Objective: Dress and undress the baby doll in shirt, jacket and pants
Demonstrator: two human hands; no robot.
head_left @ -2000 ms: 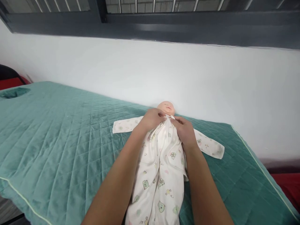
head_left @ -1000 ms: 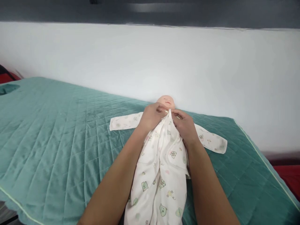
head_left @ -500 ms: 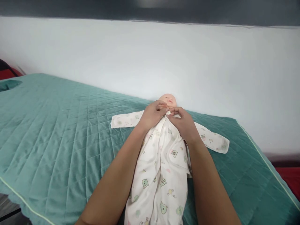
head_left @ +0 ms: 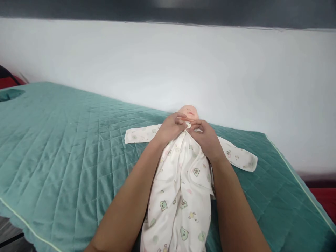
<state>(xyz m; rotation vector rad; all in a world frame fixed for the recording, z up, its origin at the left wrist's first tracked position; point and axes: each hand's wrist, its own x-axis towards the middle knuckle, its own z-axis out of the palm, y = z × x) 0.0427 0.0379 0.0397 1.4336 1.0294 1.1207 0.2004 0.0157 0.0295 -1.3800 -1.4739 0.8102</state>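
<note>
A baby doll [head_left: 189, 112] lies on its back on a green quilted table cover [head_left: 65, 147], head toward the white wall. It wears a white romper [head_left: 181, 189] printed with small animals, sleeves spread out to both sides. My left hand [head_left: 169, 128] and my right hand [head_left: 204, 138] meet at the romper's collar just under the doll's chin. Both pinch the fabric edges at the neck opening, fingers curled and pressed together. My forearms run along either side of the doll's body.
The white wall [head_left: 236, 87] stands right behind the doll's head. A face hole [head_left: 10, 94] sits in the cover at the far left. The cover's piped edge [head_left: 26, 227] runs along the near left. Red surfaces [head_left: 324, 201] show at the far right and far left.
The view has tilted down, hiding the window bars. My hands have stayed at the collar, with the fingertips drawing closer together at the neck opening.
</note>
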